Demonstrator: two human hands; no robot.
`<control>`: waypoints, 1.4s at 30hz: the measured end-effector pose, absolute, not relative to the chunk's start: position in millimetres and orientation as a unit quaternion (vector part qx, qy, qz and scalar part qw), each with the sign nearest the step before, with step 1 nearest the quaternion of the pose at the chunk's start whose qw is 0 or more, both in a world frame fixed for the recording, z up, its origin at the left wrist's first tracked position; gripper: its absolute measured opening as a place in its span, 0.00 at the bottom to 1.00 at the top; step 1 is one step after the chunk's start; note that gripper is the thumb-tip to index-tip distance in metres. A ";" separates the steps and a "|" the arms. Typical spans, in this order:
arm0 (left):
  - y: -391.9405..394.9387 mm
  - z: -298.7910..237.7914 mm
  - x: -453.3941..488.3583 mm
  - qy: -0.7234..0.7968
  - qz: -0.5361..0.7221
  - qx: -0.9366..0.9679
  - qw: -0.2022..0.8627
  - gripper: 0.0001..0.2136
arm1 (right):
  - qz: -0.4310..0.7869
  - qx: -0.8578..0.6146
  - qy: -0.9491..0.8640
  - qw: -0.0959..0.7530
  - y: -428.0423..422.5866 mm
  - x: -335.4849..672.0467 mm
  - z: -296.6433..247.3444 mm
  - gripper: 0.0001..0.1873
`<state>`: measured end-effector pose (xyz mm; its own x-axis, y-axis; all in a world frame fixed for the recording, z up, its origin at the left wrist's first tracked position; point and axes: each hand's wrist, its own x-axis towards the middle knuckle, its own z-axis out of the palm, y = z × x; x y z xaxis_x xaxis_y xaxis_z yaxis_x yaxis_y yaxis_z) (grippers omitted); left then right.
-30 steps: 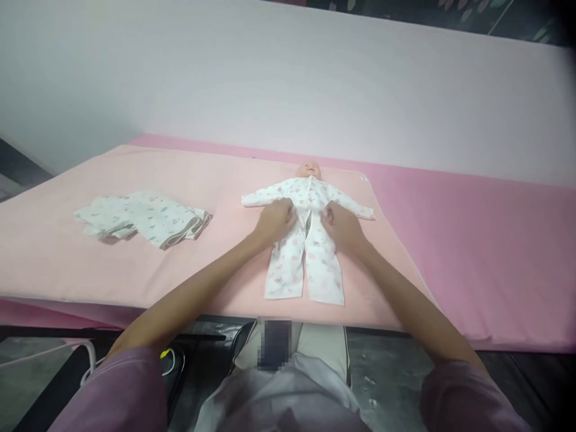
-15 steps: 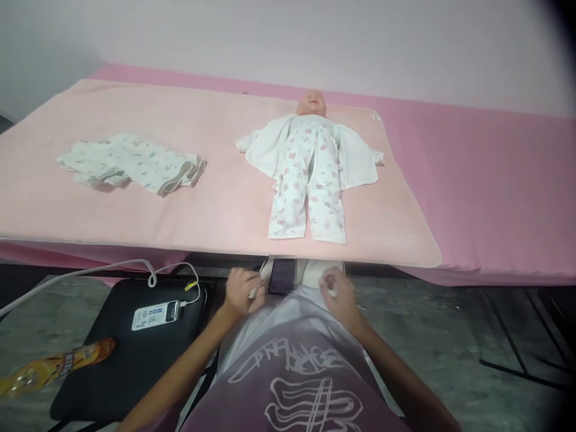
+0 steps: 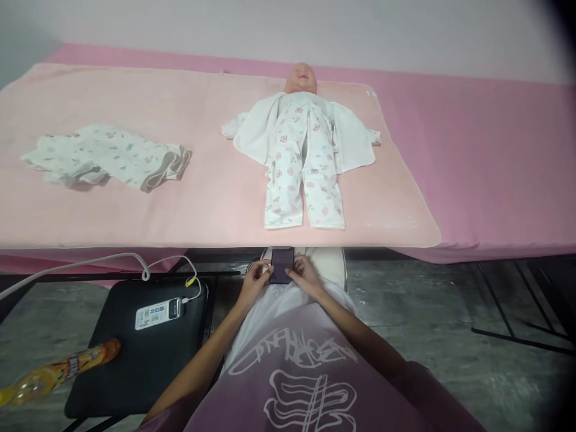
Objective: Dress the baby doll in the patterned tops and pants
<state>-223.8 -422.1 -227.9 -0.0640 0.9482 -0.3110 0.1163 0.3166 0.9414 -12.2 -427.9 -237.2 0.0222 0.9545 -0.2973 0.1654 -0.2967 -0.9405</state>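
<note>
Over the lap, at six o'clock: the phone (image 3: 282, 264), dark in front, in both hands.
Left hand (image 3: 252, 279): at the phone's nine o'clock; fingers nearly closed, pinching its side.
Right hand (image 3: 307, 277): at the phone's three o'clock; fingers nearly closed too, thumb on the front. Tips behind are hidden.
Phone trouble: it might slip down if both pinches got loose, since I see no other hold on it.
Cord trouble: the cord (image 3: 194, 282) at eight o'clock might drag the power bank (image 3: 158, 314) off the seat (image 3: 135, 372) if the left arm bumped it.
Hands, half a second ago: off the phone, one each side. Now they touch it.
Doll (image 3: 301, 81), twelve o'clock: a second ago both hands were at its clothes. Now they are away, and the shirt's white flaps (image 3: 354, 139) lie spread.
Folded clothes (image 3: 121, 153), between nine and ten: look the same.
</note>
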 end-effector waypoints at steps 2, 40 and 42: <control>-421.9 -229.6 -221.5 0.621 0.388 0.439 0.521 0.23 | 0.531 -0.608 -0.454 0.378 -427.5 -10.8 -238.6 0.20; -409.5 -233.5 -211.5 0.627 0.405 0.396 0.535 0.17 | 0.541 -0.607 -0.452 0.367 -425.6 -5.7 -234.5 0.19; -409.6 -233.8 -210.4 0.631 0.402 0.396 0.533 0.18 | 0.540 -0.605 -0.458 0.366 -425.7 -5.5 -234.4 0.19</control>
<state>-210.4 -409.6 -233.8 -0.1187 0.9276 -0.3541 0.0718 0.3637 0.9287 -5.5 -425.7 -234.4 -0.0017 0.9480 -0.3182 0.1587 -0.3139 -0.9361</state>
